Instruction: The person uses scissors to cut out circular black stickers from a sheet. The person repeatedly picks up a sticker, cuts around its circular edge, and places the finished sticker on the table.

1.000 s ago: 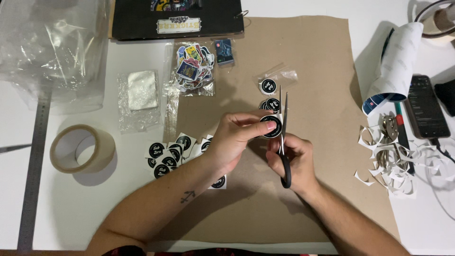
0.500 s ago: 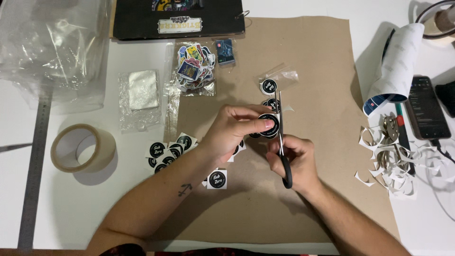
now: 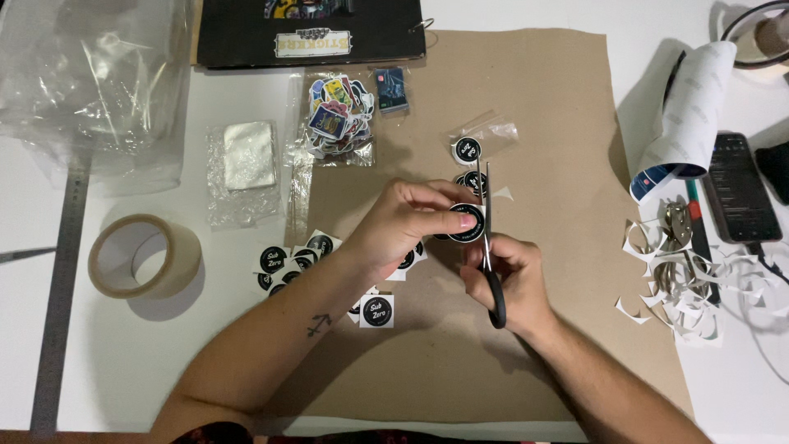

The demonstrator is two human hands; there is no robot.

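My left hand (image 3: 407, 224) pinches a round black sticker (image 3: 462, 230) over the brown paper sheet (image 3: 559, 123). My right hand (image 3: 508, 275) grips black-handled scissors (image 3: 490, 247), blades pointing away from me and set against the sticker's right edge. Two more round black stickers (image 3: 467, 151) lie just beyond the blade tips, one on a small clear bag. Several uncut square black-and-white stickers (image 3: 288, 259) are spread under my left wrist, and one (image 3: 377, 312) lies apart near my forearm.
A tape roll (image 3: 141, 256) sits at the left beside a metal ruler (image 3: 59, 279). Colourful stickers (image 3: 337, 115) in a clear bag, a black album (image 3: 312, 33), white paper trimmings (image 3: 682, 279), a rolled backing sheet (image 3: 686, 123) and a phone (image 3: 738, 187) surround the paper.
My left hand has turned the round sticker slightly against the blades. A square sticker near my left forearm has come into sight. The scissors stay in about the same place.
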